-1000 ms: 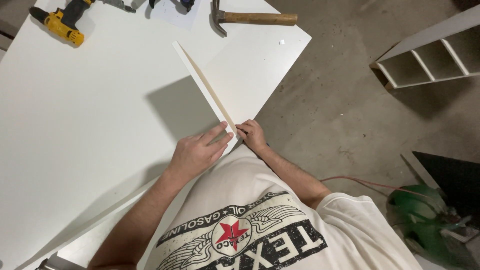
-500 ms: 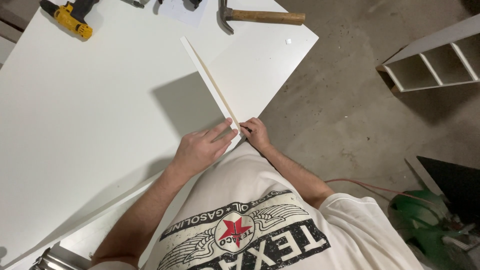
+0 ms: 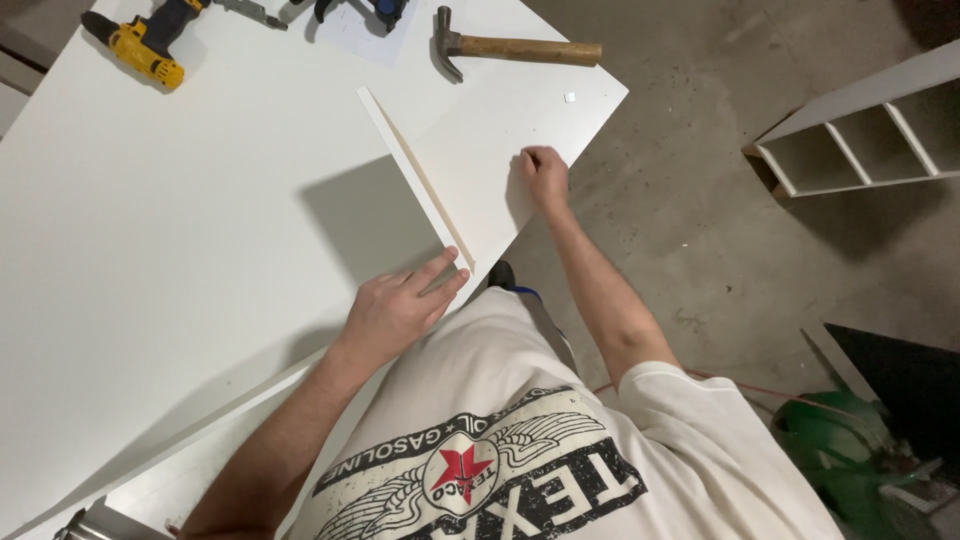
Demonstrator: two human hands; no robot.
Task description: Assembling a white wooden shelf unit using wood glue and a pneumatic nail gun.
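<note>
In the head view, your left hand (image 3: 395, 310) lies flat at the near end of a thin white panel (image 3: 415, 180) that stands on its edge on the large white surface (image 3: 180, 230). Its fingers (image 3: 440, 272) are stretched out and pressed against the panel's near corner, not curled around it. The panel runs away from you towards the far side, its raw wooden edge facing right. Your right hand (image 3: 545, 175) rests to the right of the panel, near the right edge of the surface, fingers loosely curled with the tips down on the white top; whether they pinch anything I cannot tell. At the far edge lie a wooden-handled hammer (image 3: 520, 47) and, far left, a yellow cordless drill (image 3: 140, 40). On the floor to the right stands a white shelf unit (image 3: 860, 130).
</note>
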